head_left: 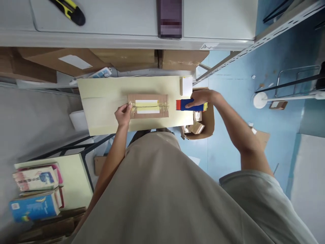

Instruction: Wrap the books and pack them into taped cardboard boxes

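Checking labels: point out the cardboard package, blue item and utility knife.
cardboard package (pixel 148 106), head view: middle of top face
blue item (pixel 198 107), head view: blue side
utility knife (pixel 70 11), head view: handle

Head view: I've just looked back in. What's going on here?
A person is at a pale table. Their left hand is at the taped left end of a brown carton; whether it pinches the tape is unclear. Their right hand grips a blue block with a red end, near the table's right edge. A white box sits close by, and an open cardboard box beside the table holds smaller boxes.
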Available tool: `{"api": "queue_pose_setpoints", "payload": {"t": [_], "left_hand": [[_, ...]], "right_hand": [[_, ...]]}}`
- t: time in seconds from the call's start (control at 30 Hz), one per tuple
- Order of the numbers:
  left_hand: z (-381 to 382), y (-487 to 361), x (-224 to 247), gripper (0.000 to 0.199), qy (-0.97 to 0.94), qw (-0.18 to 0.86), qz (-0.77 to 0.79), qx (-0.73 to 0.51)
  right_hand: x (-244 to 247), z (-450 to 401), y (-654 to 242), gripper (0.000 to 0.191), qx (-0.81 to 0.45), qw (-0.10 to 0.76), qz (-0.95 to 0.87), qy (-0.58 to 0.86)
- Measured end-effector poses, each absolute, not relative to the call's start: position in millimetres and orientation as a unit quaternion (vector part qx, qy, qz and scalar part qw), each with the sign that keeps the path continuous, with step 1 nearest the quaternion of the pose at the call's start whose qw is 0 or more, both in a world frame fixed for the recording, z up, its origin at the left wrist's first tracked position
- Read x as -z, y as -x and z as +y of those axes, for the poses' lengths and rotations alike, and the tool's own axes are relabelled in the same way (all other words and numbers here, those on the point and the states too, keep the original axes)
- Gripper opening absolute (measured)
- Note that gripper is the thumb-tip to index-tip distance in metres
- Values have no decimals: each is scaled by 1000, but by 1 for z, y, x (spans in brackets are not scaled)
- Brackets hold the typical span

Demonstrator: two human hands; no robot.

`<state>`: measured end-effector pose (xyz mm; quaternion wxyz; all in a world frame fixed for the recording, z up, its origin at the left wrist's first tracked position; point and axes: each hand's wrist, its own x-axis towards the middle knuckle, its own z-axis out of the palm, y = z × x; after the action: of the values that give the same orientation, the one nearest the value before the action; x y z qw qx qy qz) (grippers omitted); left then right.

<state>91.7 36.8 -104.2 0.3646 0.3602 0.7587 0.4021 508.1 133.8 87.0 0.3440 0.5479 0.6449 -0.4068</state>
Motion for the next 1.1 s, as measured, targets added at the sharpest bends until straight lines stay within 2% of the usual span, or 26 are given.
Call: {"api": "queue_pose_setpoints", "payload": {"t": [0.1, 0.27, 0.5, 0.73, 0.93, 1.1], "left_hand": [[36, -93, 101, 42, -357, 363, 762, -400], [37, -101, 97, 39, -350, 330, 777, -405], [38, -113, 86, 36, -360, 290, 781, -421], [19, -117, 72, 34, -414, 314, 736, -435], [7, -122, 67, 32, -426, 311, 732, -432], [0, -116, 66, 34, -439, 319, 721, -431]], "right_hand": [[-66, 130, -505, 50, 410, 345, 652, -536], [-43, 106, -488, 47, 380, 279, 663, -581], [-8, 51, -448, 24, 291, 202, 661, -662], [3, 8, -451, 51, 321, 62, 559, -762], [9, -4, -430, 52, 401, -61, 528, -746], [16, -2, -418, 55, 386, -97, 528, -750]]}}
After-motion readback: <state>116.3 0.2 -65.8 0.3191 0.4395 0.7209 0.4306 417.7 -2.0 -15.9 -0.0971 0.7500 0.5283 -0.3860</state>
